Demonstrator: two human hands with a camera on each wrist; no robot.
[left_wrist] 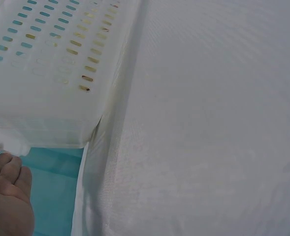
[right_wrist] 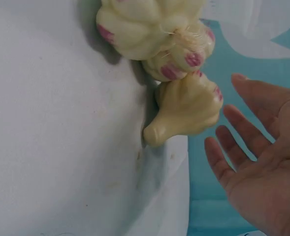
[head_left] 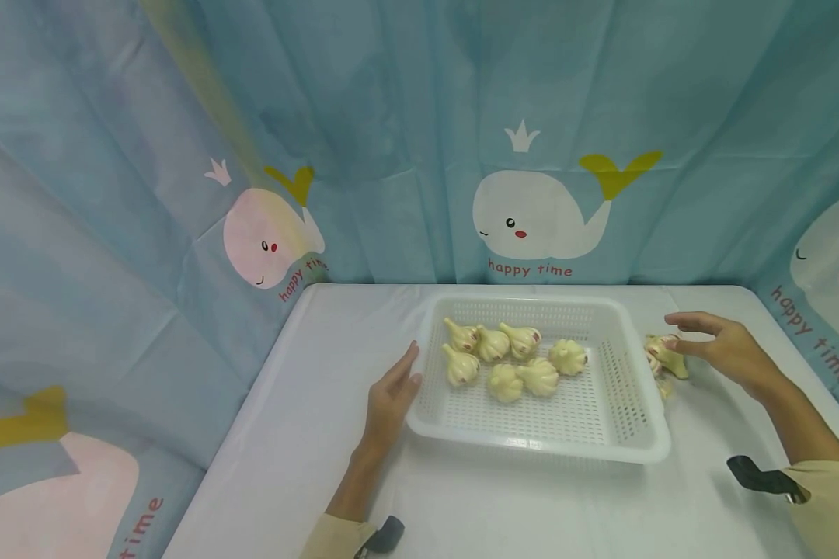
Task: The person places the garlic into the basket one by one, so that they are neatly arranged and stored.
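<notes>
Along the left rim of a white perforated plastic basket (head_left: 531,446), my left hand (head_left: 389,396) rests with its fingers extended, the fingertips right at the rim in the left wrist view. Several pale garlic bulbs (head_left: 492,343) lie inside the basket, mostly toward its left and middle. To the right of the basket, my right hand (head_left: 734,353) holds nothing, its fingers spread and thumb apart. Its fingertips are close to a garlic bulb (right_wrist: 189,108) with a thick stem. More garlic bulbs (right_wrist: 145,24) with purplish patches lie against that one, partly hidden behind the basket's rim in the head view.
The table (head_left: 308,411) has a white cover. Behind it and on both sides hangs a blue curtain (head_left: 391,155) printed with whales. Dark straps (head_left: 762,475) sit at the wrists, near the light sleeves (head_left: 828,505).
</notes>
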